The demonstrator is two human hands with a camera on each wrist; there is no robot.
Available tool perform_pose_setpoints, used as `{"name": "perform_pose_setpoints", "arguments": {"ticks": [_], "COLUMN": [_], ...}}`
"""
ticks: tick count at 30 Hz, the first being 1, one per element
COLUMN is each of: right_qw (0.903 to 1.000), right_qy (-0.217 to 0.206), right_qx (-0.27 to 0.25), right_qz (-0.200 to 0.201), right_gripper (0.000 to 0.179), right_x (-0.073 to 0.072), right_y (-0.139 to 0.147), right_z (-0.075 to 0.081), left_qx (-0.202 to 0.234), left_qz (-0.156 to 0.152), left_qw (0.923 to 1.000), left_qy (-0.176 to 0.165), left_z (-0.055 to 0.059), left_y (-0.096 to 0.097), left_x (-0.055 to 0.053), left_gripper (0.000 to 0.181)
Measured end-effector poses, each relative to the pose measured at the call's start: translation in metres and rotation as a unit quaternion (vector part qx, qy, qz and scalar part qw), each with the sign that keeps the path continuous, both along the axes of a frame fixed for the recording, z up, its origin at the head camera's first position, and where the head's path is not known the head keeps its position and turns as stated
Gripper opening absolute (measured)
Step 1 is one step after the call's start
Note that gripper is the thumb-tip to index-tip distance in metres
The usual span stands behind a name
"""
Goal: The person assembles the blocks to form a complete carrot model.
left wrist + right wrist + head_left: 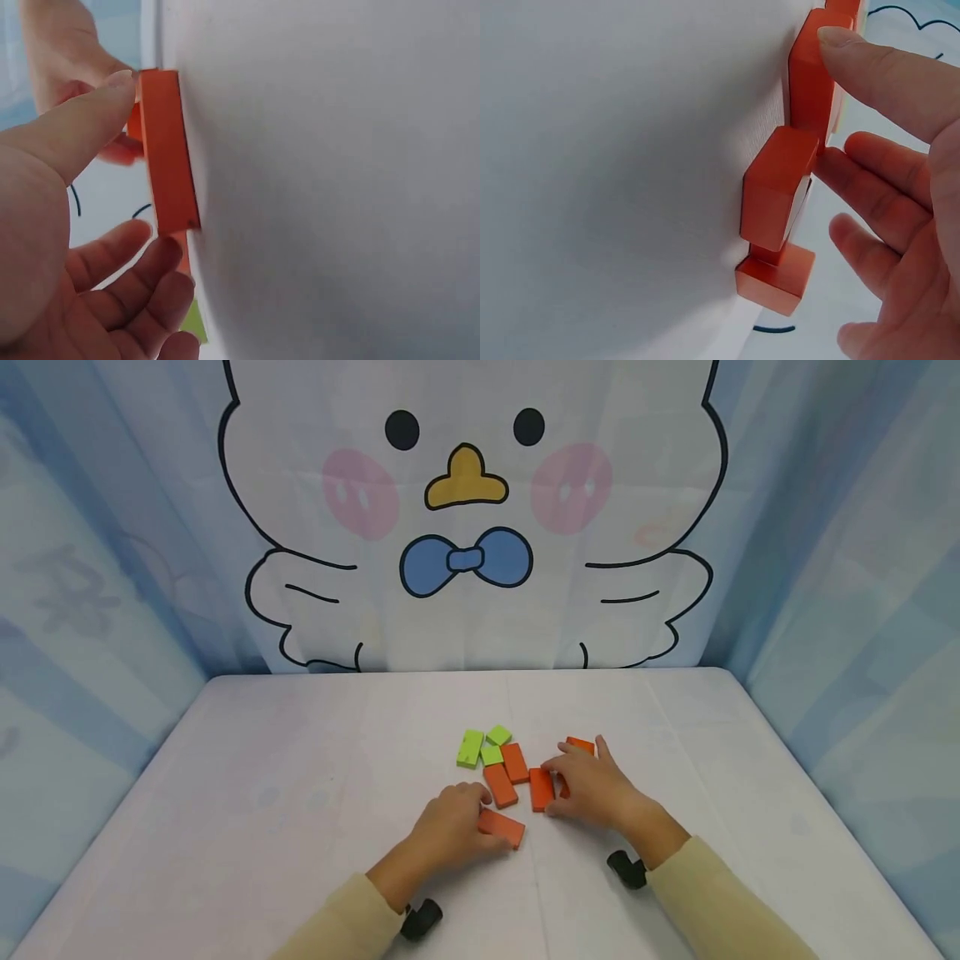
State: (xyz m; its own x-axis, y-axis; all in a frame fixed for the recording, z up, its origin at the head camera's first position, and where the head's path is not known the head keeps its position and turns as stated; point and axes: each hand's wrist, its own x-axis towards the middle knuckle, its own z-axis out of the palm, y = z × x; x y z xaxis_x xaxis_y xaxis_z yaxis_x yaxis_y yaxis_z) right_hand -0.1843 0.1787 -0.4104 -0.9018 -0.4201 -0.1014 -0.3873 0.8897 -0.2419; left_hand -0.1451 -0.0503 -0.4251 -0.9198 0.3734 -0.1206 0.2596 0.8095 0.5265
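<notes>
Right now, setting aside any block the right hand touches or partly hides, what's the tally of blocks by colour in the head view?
Green blocks: 3
Orange blocks: 3, counting the one in the left hand
Total: 6

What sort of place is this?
Perhaps a play corner, or a little filming booth: flat orange rectangular blocks and small bright-green blocks lie on a smooth white table, and a blue-and-white cloth curtain shows a big cartoon bird.
</notes>
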Motion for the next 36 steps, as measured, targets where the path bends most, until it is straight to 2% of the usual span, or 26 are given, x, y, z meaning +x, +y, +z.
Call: {"name": "perform_pose_setpoints", "arguments": {"ticks": [3, 8, 17, 25, 32, 36], "right_qw": [1.0000, 0.9997, 0.9996, 0.9992, 0.9965, 0.9947], "right_qy": [0.002, 0.016, 0.005, -0.011, -0.034, -0.047], "right_qx": [-0.007, -0.017, -0.028, -0.039, -0.075, -0.088], "right_qz": [-0.001, -0.002, -0.007, -0.002, 0.009, 0.026], "right_gripper": [0.055, 0.052, 0.054, 0.056, 0.056, 0.055], "right_x": [0.007, 0.017, 0.030, 0.040, 0.047, 0.053], "right_y": [0.000, 0.000, 0.001, 0.004, 0.009, 0.014], "right_z": [-0.002, -0.005, -0.005, -0.004, -0.007, -0.008], "left_qx": [-0.024, -0.049, -0.001, -0.032, -0.026, 0.001], "left_qz": [0.001, -0.017, -0.027, -0.015, -0.042, -0.056], "left_qw": [0.9996, 0.9979, 0.9996, 0.9991, 0.9987, 0.9982], "left_qy": [0.017, 0.039, 0.001, 0.022, 0.014, -0.019], "left_z": [-0.001, -0.003, -0.003, -0.002, -0.002, -0.003], "left_y": [0.005, 0.007, 0.009, 0.014, 0.016, 0.015], "left_x": [0.004, 0.006, 0.007, 0.011, 0.014, 0.014], "left_gripper": [0.053, 0.048, 0.048, 0.054, 0.049, 0.057]}}
